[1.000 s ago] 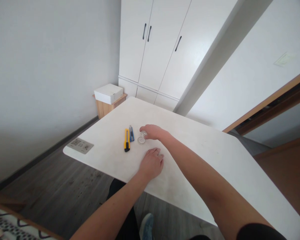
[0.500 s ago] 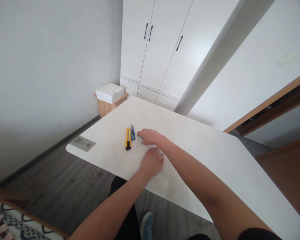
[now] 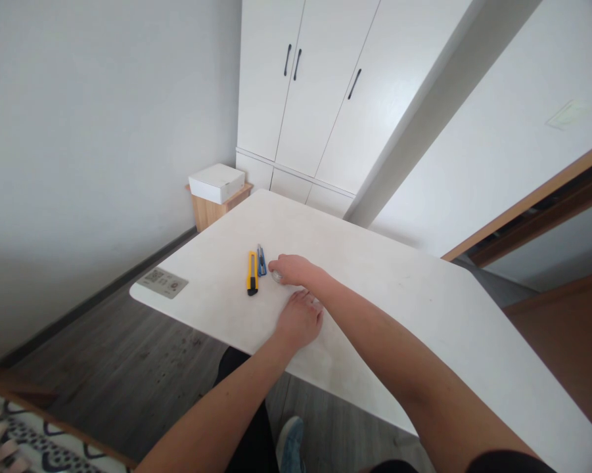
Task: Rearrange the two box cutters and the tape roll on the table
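Right hand at frame centre cups a small clear round container, fingers closed over it, on the white table; left hand rests flat, fingers loose, just below; a yellow utility knife lies beside.

label sheet on table corner — print too small | nothing else readable
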`<state>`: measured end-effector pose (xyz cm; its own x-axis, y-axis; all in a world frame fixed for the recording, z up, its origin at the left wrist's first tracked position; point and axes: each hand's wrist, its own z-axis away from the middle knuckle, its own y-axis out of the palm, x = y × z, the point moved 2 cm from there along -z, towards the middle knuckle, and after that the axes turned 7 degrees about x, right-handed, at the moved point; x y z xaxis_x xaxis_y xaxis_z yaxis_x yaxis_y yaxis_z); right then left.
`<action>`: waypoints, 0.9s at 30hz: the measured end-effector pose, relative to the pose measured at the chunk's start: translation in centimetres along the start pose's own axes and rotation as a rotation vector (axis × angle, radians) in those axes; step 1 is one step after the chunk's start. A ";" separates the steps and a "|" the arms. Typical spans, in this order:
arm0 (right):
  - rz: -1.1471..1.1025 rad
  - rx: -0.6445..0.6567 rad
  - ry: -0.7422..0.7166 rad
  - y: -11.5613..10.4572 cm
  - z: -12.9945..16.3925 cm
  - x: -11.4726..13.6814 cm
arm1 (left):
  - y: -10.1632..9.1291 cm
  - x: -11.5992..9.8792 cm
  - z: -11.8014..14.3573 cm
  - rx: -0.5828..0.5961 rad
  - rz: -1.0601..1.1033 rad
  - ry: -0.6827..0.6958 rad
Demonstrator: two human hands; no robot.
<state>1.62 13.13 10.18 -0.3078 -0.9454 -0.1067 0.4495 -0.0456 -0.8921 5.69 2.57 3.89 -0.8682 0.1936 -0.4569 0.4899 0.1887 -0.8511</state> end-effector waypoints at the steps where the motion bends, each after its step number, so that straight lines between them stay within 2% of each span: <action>1: 0.000 0.011 -0.002 -0.2 0.0 0.1 | 0.0 0.0 0.0 0.002 -0.002 -0.001; 12: 0.001 0.055 0.024 -0.6 0.0 0.1 | 0.3 0.1 -0.1 -0.008 -0.017 0.004; 17: -0.001 0.035 0.017 -0.4 -0.1 0.6 | 0.3 0.1 -0.1 -0.016 -0.040 0.000; 20: -0.009 0.010 0.045 -0.4 0.4 -0.1 | 0.3 0.2 -0.1 -0.003 -0.053 0.019; 23: -0.044 -0.020 0.153 0.0 2.9 -2.5 | 0.5 0.4 -0.1 0.002 -0.081 0.048; 27: -0.093 0.005 0.347 2.8 10.1 -6.4 | 0.6 0.6 -0.1 0.002 -0.095 0.051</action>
<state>13.32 15.78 12.84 -0.6136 -0.7713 -0.1690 0.4105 -0.1288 -0.9027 5.48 2.93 3.13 -0.9054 0.2242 -0.3604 0.4056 0.2065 -0.8904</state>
